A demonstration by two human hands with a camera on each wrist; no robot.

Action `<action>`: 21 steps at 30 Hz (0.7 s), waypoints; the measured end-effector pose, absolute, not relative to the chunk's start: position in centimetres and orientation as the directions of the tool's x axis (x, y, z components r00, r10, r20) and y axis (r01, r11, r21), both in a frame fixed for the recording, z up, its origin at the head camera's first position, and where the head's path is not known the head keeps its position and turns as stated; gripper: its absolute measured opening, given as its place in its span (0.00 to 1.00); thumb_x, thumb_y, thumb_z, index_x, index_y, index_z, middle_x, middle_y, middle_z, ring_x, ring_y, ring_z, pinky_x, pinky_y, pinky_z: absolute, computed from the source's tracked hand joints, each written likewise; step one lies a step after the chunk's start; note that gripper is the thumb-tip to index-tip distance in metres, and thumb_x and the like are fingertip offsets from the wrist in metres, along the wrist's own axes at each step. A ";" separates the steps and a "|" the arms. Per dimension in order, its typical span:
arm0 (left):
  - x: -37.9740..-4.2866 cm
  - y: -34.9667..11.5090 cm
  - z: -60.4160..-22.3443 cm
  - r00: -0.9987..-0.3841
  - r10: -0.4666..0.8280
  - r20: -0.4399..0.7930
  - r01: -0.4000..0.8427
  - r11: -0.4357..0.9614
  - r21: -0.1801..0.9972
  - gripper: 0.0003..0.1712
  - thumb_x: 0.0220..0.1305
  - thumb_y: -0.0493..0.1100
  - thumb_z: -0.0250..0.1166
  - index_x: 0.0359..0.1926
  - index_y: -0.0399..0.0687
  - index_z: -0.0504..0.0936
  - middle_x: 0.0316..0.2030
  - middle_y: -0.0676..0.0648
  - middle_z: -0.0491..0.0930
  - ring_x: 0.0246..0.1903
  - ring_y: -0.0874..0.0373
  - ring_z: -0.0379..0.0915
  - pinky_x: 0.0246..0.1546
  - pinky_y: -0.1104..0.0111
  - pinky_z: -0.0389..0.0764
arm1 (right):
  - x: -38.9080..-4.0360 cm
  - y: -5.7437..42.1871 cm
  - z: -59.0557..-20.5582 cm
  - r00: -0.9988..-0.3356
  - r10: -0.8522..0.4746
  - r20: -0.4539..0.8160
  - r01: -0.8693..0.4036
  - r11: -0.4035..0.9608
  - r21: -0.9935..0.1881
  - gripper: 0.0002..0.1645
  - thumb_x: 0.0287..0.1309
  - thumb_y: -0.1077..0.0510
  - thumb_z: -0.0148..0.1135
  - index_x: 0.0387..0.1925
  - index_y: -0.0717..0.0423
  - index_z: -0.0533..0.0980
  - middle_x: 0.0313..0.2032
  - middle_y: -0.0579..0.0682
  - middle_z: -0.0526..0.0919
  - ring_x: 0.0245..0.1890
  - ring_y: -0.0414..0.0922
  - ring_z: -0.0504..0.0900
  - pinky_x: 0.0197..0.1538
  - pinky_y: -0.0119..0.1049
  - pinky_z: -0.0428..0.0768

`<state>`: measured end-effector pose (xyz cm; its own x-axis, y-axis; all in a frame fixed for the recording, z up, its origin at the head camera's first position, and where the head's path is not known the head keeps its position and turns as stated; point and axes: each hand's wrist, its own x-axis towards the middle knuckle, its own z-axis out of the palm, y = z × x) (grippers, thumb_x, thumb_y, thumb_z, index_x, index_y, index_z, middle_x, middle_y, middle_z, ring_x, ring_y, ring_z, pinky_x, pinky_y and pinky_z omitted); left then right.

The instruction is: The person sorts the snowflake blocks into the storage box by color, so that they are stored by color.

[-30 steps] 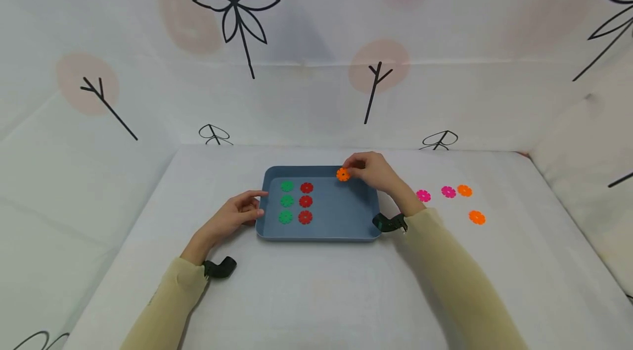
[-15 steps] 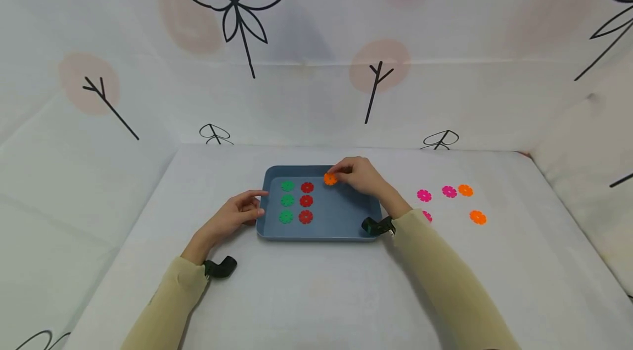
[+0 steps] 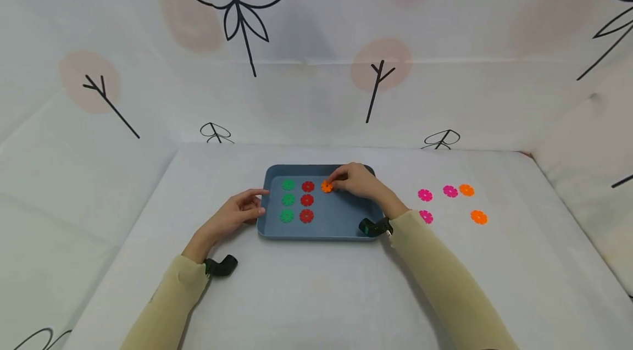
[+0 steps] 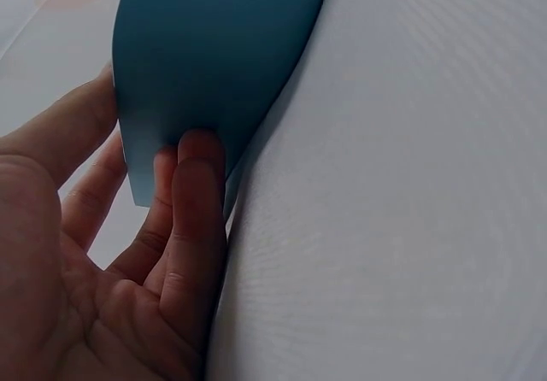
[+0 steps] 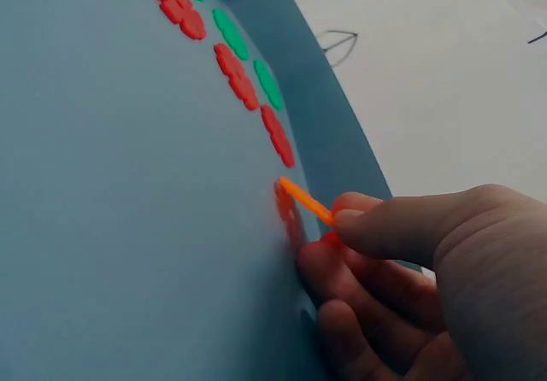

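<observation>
At the nine o'clock edge of the blue-grey tray (image 3: 341, 223), the left hand (image 3: 233, 212) is gripping the rim, its lower fingers curling against the outer wall and seemingly steadying it. Just inside, three green discs (image 3: 288, 200) are lying in a column, and three red discs (image 3: 307, 200) are forming another beside them. Next, near the tray's twelve o'clock, the right hand (image 3: 360, 181) is pinching an orange disc (image 3: 325, 187) between thumb and finger, just beside the topmost red one. From where I'm standing, the step in hand is looking like the starting of a third column. The disc is tilting in the pinch; whether its low edge is touching the tray, I can't tell. The next move is probably calling for letting it down flat, in line with the red, without nudging that neighbour.

The right sleeve (image 3: 445, 278) is slanting in from five o'clock, and the black wrist camera (image 3: 374, 227) is covering the tray's four o'clock corner. Beyond, toward three o'clock, pink discs (image 3: 450, 191) and two loose orange discs (image 3: 478, 217) are lying on the tabletop (image 3: 316, 295); one pink is sitting right by the sleeve, where a brush could be shifting it.
</observation>
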<state>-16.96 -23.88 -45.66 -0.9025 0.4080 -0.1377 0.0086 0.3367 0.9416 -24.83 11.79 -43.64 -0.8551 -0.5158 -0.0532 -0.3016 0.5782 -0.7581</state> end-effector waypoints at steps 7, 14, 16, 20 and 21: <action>-16.9 -23.9 -45.7 -0.904 0.408 -0.130 0.017 0.337 0.941 0.31 0.69 0.47 0.66 0.68 0.44 0.70 0.40 0.43 0.74 0.32 0.57 0.73 0.35 0.67 0.79 | -24.9 11.7 -43.9 -0.844 -0.533 -0.055 -0.322 0.587 -0.743 0.10 0.65 0.61 0.64 0.46 0.56 0.85 0.45 0.51 0.85 0.39 0.45 0.78 0.42 0.37 0.75; -16.9 -23.9 -45.6 -0.899 0.411 -0.150 -0.014 0.316 0.949 0.32 0.69 0.46 0.66 0.69 0.42 0.69 0.41 0.43 0.74 0.34 0.57 0.73 0.36 0.67 0.79 | -24.9 11.6 -44.2 -0.839 -0.542 -0.038 -0.353 0.596 -0.721 0.08 0.64 0.60 0.65 0.44 0.55 0.85 0.43 0.49 0.85 0.40 0.45 0.78 0.46 0.40 0.76; -16.9 -23.9 -45.6 -0.897 0.415 -0.155 -0.021 0.308 0.951 0.32 0.69 0.45 0.66 0.69 0.41 0.68 0.41 0.42 0.73 0.34 0.57 0.73 0.37 0.67 0.79 | -24.9 11.5 -44.2 -0.843 -0.537 -0.037 -0.355 0.605 -0.713 0.08 0.64 0.60 0.66 0.44 0.54 0.86 0.42 0.48 0.85 0.39 0.45 0.78 0.46 0.40 0.76; -16.9 -23.9 -45.6 -0.898 0.411 -0.154 -0.020 0.312 0.950 0.31 0.69 0.44 0.66 0.69 0.41 0.68 0.41 0.42 0.73 0.34 0.57 0.73 0.37 0.67 0.79 | -24.9 11.6 -44.2 -0.845 -0.533 -0.035 -0.351 0.603 -0.716 0.08 0.64 0.60 0.66 0.43 0.54 0.86 0.42 0.48 0.85 0.39 0.45 0.78 0.46 0.40 0.76; -16.8 -23.9 -45.6 -0.899 0.409 -0.156 -0.022 0.312 0.950 0.31 0.69 0.44 0.66 0.69 0.42 0.69 0.41 0.42 0.74 0.34 0.57 0.73 0.37 0.67 0.79 | -24.9 11.6 -44.2 -0.846 -0.533 -0.034 -0.351 0.602 -0.717 0.08 0.64 0.60 0.66 0.43 0.54 0.86 0.42 0.48 0.85 0.39 0.45 0.78 0.45 0.40 0.76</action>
<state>-16.85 -23.94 -45.58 -0.8993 0.4087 -0.1556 -0.0225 0.3122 0.9497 -24.91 11.57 -44.17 -0.8457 -0.5325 -0.0338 -0.3506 0.6023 -0.7171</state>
